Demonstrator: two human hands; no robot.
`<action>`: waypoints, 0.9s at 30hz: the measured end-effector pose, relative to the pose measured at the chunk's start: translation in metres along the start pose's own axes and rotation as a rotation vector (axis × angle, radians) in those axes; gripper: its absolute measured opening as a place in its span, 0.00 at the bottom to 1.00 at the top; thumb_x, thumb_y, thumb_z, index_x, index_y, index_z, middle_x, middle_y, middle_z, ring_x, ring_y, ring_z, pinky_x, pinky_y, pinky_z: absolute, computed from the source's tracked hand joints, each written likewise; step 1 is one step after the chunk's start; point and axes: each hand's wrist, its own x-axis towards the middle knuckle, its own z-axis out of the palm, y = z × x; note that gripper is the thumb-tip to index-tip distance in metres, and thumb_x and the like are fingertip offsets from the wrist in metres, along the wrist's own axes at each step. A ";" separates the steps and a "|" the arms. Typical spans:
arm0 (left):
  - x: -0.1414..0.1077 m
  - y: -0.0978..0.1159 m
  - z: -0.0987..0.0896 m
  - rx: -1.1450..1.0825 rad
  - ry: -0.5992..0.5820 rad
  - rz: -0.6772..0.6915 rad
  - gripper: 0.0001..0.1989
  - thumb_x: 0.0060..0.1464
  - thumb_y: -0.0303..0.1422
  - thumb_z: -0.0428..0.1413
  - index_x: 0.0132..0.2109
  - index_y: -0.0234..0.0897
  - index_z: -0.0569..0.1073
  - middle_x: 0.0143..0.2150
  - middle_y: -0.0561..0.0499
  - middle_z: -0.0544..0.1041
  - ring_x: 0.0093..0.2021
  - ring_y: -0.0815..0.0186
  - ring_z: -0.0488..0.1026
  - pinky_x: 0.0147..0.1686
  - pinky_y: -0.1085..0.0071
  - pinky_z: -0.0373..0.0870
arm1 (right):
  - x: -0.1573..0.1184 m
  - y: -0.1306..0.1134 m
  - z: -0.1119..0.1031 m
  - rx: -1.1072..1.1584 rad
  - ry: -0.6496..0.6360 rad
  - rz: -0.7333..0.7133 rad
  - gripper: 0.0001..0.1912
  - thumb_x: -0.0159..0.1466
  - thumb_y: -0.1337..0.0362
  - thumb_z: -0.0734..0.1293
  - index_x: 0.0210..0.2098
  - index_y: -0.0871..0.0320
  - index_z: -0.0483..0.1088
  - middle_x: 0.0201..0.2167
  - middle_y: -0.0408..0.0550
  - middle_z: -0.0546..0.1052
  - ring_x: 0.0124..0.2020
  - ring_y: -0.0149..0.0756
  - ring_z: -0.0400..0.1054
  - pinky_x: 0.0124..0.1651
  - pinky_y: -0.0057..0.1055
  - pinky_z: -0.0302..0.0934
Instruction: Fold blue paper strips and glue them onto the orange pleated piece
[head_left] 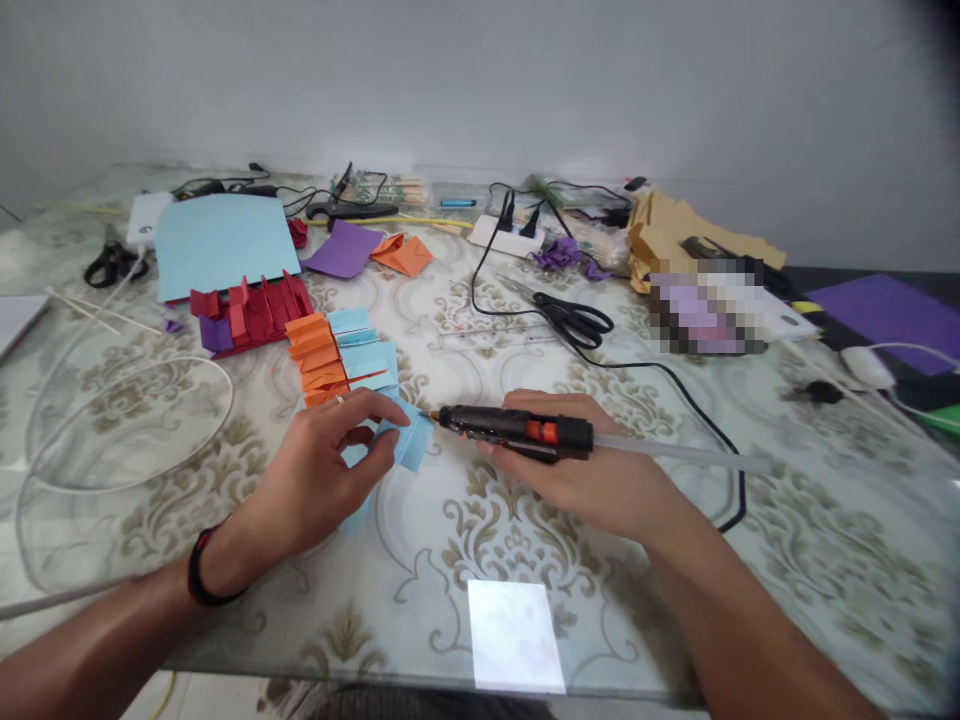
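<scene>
My right hand (pixel 577 455) grips a black hot glue gun (pixel 517 430), with a pale glue stick (pixel 675 452) poking out of its back end. The nozzle meets the edge of a folded light blue paper piece (pixel 412 440). Thumb and forefinger of my left hand (pixel 330 460) pinch that blue piece from the left. Just beyond my left fingers lie pleated orange paper (pixel 315 355) and more folded light blue paper (pixel 364 350), side by side. Farther left sits a row of folded red paper (pixel 259 312) with a purple bit at its end.
Black-handled scissors (pixel 574 318) and a black cord lie right of centre. Behind are a white power strip (pixel 506 236), purple paper (pixel 345 248), an orange folded piece (pixel 405 254) and light blue sheets (pixel 225 240). A white cable (pixel 225 375) loops at left; brown paper (pixel 675 235) lies back right.
</scene>
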 end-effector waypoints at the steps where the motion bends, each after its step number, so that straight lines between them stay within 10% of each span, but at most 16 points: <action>1: 0.000 0.000 0.000 0.002 -0.001 -0.006 0.06 0.61 0.29 0.56 0.42 0.40 0.77 0.40 0.52 0.82 0.37 0.66 0.78 0.38 0.71 0.76 | 0.000 0.000 0.000 0.013 -0.002 0.001 0.11 0.63 0.63 0.70 0.25 0.55 0.68 0.23 0.40 0.71 0.24 0.31 0.64 0.28 0.29 0.56; 19: 0.003 -0.003 -0.001 0.000 -0.006 -0.036 0.04 0.60 0.29 0.56 0.41 0.40 0.75 0.36 0.55 0.78 0.30 0.71 0.73 0.33 0.74 0.71 | -0.005 -0.001 -0.005 0.117 -0.124 -0.009 0.11 0.65 0.56 0.70 0.31 0.55 0.72 0.26 0.42 0.73 0.26 0.34 0.67 0.29 0.29 0.62; 27: 0.002 -0.001 0.001 -0.152 0.036 -0.066 0.16 0.60 0.29 0.57 0.54 0.43 0.67 0.39 0.55 0.75 0.34 0.70 0.74 0.36 0.72 0.75 | 0.007 0.028 -0.009 -0.224 0.168 0.096 0.10 0.65 0.56 0.69 0.31 0.55 0.71 0.25 0.44 0.73 0.27 0.38 0.67 0.30 0.31 0.57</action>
